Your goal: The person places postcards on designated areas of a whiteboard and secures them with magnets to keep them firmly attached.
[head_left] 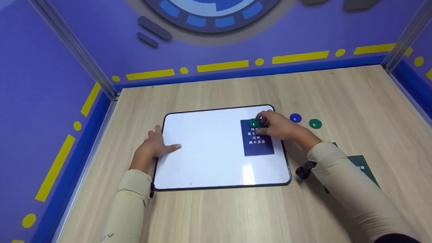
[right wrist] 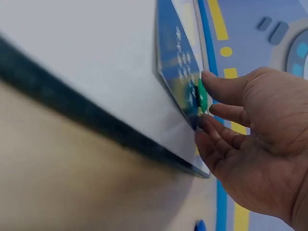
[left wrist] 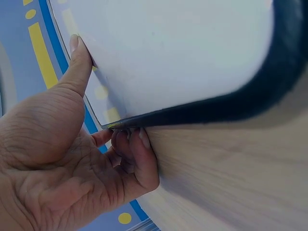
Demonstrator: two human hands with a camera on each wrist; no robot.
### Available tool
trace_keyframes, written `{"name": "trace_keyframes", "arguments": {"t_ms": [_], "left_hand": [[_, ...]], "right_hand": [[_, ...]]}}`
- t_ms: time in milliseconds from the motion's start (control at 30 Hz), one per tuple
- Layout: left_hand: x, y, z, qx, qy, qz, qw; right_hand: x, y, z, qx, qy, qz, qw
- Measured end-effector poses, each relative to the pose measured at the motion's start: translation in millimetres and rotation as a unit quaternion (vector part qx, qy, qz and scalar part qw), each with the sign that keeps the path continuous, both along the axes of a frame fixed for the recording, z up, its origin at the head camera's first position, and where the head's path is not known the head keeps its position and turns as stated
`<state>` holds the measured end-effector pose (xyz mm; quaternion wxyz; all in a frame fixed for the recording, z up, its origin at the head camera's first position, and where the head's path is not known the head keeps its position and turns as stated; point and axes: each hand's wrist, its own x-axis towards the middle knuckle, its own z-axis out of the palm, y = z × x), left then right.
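A whiteboard (head_left: 206, 150) with a dark frame lies on the wooden table. My left hand (head_left: 153, 145) grips its left edge. In the left wrist view the left thumb (left wrist: 81, 65) lies over the white face, while the curled fingers (left wrist: 147, 166) meet the frame from the side. Near the board's right edge is a dark blue card (head_left: 259, 148) with white characters. A round green magnet (head_left: 253, 123) sits at the card's top. My right hand (head_left: 279, 125) pinches this magnet between thumb and index finger; its other fingers (right wrist: 207, 149) curl by the card's edge.
To the right of the board, a blue magnet (head_left: 295, 117) and another green magnet (head_left: 315, 123) lie on the table (head_left: 223, 218). Dark green cards (head_left: 363, 166) are partly hidden beneath the right forearm. Purple-blue panels (head_left: 235, 49) wall the table at the back and sides.
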<state>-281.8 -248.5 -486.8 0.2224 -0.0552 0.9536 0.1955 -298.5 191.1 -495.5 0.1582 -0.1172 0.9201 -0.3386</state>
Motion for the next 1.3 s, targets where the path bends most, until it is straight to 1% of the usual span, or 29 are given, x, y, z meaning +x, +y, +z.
{"name": "trace_keyframes", "arguments": {"t_ms": [67, 233, 400, 467, 533, 667, 800, 900, 967, 1033, 1133, 1300], "left_hand": [[0.6, -0.6, -0.1, 0.0, -0.002, 0.001, 1.0], [0.8, -1.7, -0.3, 0.0, -0.005, 0.003, 1.0], [0.4, 0.6, 1.1, 0.001, -0.001, 0.004, 1.0], [-0.1, 2.4, 1.5, 0.003, -0.002, 0.006, 1.0], [-0.9, 4.0, 1.6, 0.005, -0.005, 0.005, 1.0], [-2.5, 5.0, 1.8, 0.005, -0.007, -0.002, 1.0], [-1.5, 2.5, 3.6, -0.001, -0.006, -0.002, 1.0], [-0.3, 0.5, 5.3, -0.005, -0.005, -0.002, 1.0], [-0.3, -0.1, 5.5, -0.008, -0.004, -0.005, 0.9999], [-0.2, -0.2, 5.3, -0.008, -0.004, -0.004, 1.0], [0.4, 0.1, 4.3, -0.01, -0.001, -0.005, 0.9999], [2.8, 0.5, 1.8, -0.008, 0.004, -0.012, 0.9999]], "right_hand": [[4.4, 5.0, 3.3, -0.003, -0.003, -0.001, 1.0], [19.8, 25.7, 12.6, 0.015, 0.003, -0.008, 1.0], [36.9, 63.6, 22.2, 0.036, 0.048, -0.004, 0.998], [44.4, 81.8, 26.1, 0.048, 0.059, -0.001, 0.997], [51.8, 100.2, 30.0, 0.06, 0.048, -0.001, 0.997], [66.0, 135.7, 34.8, 0.087, 0.003, 0.002, 0.996], [75.5, 160.8, 34.4, 0.13, -0.033, 0.018, 0.991], [79.1, 171.9, 33.9, 0.164, -0.063, 0.026, 0.984], [80.1, 176.5, 33.9, 0.183, -0.079, 0.024, 0.98], [79.5, 178.9, 32.9, 0.191, -0.091, 0.016, 0.977], [77.0, 178.9, 29.2, 0.182, -0.087, 0.006, 0.979], [69.0, 174.6, 20.4, 0.141, -0.064, -0.019, 0.988]]}}
